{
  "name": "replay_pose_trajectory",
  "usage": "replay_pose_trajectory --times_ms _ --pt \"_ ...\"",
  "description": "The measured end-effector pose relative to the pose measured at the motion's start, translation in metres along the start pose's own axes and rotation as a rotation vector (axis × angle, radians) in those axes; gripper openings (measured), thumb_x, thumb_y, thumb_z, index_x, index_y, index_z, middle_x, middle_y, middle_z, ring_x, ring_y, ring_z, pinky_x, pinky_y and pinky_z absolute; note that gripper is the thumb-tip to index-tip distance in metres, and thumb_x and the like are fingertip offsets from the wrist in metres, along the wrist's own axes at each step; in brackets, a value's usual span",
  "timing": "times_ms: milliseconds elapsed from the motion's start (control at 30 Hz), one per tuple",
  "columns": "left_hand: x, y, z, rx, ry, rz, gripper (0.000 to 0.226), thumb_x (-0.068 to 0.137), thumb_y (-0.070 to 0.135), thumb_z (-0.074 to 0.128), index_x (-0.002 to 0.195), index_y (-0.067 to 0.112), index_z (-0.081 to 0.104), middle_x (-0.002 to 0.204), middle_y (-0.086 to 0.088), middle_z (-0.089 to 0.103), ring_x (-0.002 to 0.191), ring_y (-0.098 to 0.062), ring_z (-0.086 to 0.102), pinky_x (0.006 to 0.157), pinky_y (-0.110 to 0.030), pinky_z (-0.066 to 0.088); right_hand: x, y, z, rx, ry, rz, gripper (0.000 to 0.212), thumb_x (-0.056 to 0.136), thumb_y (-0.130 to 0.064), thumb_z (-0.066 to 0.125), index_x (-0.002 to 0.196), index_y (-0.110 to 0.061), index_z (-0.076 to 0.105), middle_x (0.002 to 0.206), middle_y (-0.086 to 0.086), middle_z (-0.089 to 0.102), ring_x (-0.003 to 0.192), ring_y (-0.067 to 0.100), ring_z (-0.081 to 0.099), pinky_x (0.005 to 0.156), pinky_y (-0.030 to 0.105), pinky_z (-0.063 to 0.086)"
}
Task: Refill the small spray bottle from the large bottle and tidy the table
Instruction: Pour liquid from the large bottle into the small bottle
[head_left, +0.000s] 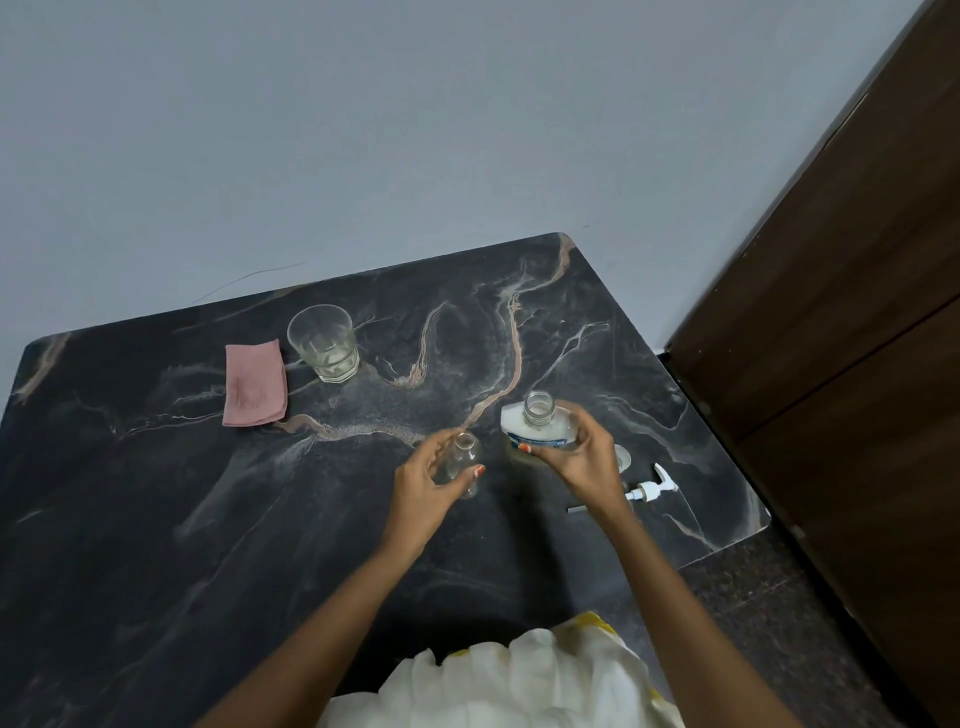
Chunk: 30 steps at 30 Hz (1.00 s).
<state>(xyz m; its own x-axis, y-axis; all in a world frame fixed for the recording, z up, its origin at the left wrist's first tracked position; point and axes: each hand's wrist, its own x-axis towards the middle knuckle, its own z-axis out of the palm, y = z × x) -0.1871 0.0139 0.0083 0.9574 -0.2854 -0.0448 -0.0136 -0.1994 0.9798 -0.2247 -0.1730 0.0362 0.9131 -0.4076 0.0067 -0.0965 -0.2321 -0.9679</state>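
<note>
The small spray bottle (464, 460) is held in the left hand (423, 488). The grip is closed round its clear body, and it stands upright with its neck uncapped. Whether its base touches the tabletop (156, 519) cannot be told. The large bottle (540, 428) is just beside it, held by the right hand (579, 462) with the grip wrapped round the labelled shoulder, mouth open and upright. A pump head (652, 487) lies on the tabletop behind the right wrist (presumably one bottle's top). A glass tumbler (324, 343) and a folded pink cloth (254, 384) sit well apart, at the far left.

The step in hand is judged to be the pour, not yet begun. To do it well, the large mouth should be brought right over the narrow neck and tipped slowly, so only a thin stream is let out. The small bottle should be held upright and braced low. A spill is likely given the narrow neck, and the cloth can be used for wiping.
</note>
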Motion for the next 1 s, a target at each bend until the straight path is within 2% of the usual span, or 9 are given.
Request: replay_pose_trajectory --times_ms 233,367,467,500,567,633,667,833,1000 --pt "0.004 0.043 -0.002 -0.118 0.008 0.105 0.05 0.069 0.005 0.074 0.107 0.031 0.055 0.107 0.009 0.064 0.101 0.001 0.061 0.085 -0.008 0.044 0.009 -0.037 -0.013 -0.041 0.023 -0.219 0.054 0.06 0.005 0.08 0.101 -0.023 0.058 0.097 -0.01 0.064 0.088 -0.013 0.059 0.076 0.004 0.045" --pt "0.005 0.068 -0.004 -0.17 0.015 0.146 0.048 0.065 0.014 0.076 0.105 0.033 0.056 0.106 0.004 0.066 0.098 -0.004 0.063 0.087 -0.013 0.047 0.014 -0.059 -0.022 -0.134 0.066 -0.323 0.057 0.062 -0.005 0.081 0.102 -0.037 0.058 0.1 -0.018 0.063 0.093 -0.01 0.059 0.079 0.006 0.046" --pt "0.006 0.082 -0.005 -0.175 0.01 0.181 0.05 0.063 0.016 0.077 0.107 0.028 0.058 0.106 0.005 0.066 0.098 -0.004 0.063 0.087 -0.014 0.048 0.017 -0.073 -0.029 -0.25 0.075 -0.44 0.051 0.065 -0.008 0.08 0.108 -0.028 0.06 0.102 -0.022 0.061 0.095 -0.01 0.059 0.081 0.006 0.045" --pt "0.006 0.085 -0.005 -0.175 0.007 0.193 0.05 0.063 0.014 0.078 0.106 0.029 0.059 0.105 0.008 0.065 0.098 -0.002 0.063 0.086 -0.014 0.048 0.018 -0.077 -0.03 -0.295 0.078 -0.475 0.048 0.067 -0.008 0.08 0.109 -0.022 0.062 0.103 -0.021 0.062 0.095 -0.007 0.06 0.082 0.01 0.047" --pt "0.006 0.09 -0.006 -0.178 0.002 0.212 0.05 0.062 0.014 0.078 0.104 0.034 0.059 0.105 0.013 0.064 0.102 0.002 0.06 0.087 -0.011 0.047 0.02 -0.083 -0.033 -0.385 0.09 -0.519 0.044 0.068 -0.007 0.079 0.109 -0.015 0.063 0.104 -0.01 0.066 0.095 0.006 0.064 0.084 0.025 0.052" --pt "0.005 0.094 -0.007 -0.184 -0.001 0.228 0.051 0.06 0.02 0.078 0.103 0.037 0.059 0.105 0.016 0.063 0.104 0.003 0.059 0.087 -0.011 0.046 0.021 -0.088 -0.034 -0.455 0.099 -0.533 0.043 0.069 -0.006 0.078 0.109 -0.012 0.063 0.105 0.001 0.069 0.095 0.021 0.066 0.084 0.042 0.053" --pt "0.005 0.096 -0.007 -0.182 0.0 0.235 0.051 0.059 0.024 0.077 0.103 0.039 0.058 0.105 0.018 0.062 0.103 0.003 0.059 0.088 -0.011 0.046 0.022 -0.09 -0.034 -0.477 0.104 -0.543 0.043 0.069 -0.006 0.078 0.109 -0.011 0.063 0.105 0.004 0.07 0.095 0.024 0.066 0.083 0.046 0.053" --pt "0.004 0.098 -0.007 -0.131 0.008 0.247 0.051 0.057 0.032 0.076 0.103 0.044 0.058 0.108 0.014 0.063 0.104 0.0 0.06 0.092 -0.019 0.047 0.024 -0.097 -0.036 -0.607 0.137 -0.658 0.039 0.069 -0.006 0.077 0.106 -0.011 0.065 0.101 0.006 0.071 0.091 0.026 0.066 0.077 0.037 0.052" --pt "0.004 0.098 -0.006 -0.095 0.002 0.239 0.053 0.062 0.02 0.079 0.104 0.045 0.057 0.111 0.011 0.063 0.106 0.0 0.059 0.093 -0.02 0.047 0.024 -0.102 -0.039 -0.717 0.162 -0.721 0.04 0.067 -0.006 0.077 0.105 -0.011 0.065 0.1 0.007 0.071 0.091 0.027 0.066 0.078 0.035 0.052"
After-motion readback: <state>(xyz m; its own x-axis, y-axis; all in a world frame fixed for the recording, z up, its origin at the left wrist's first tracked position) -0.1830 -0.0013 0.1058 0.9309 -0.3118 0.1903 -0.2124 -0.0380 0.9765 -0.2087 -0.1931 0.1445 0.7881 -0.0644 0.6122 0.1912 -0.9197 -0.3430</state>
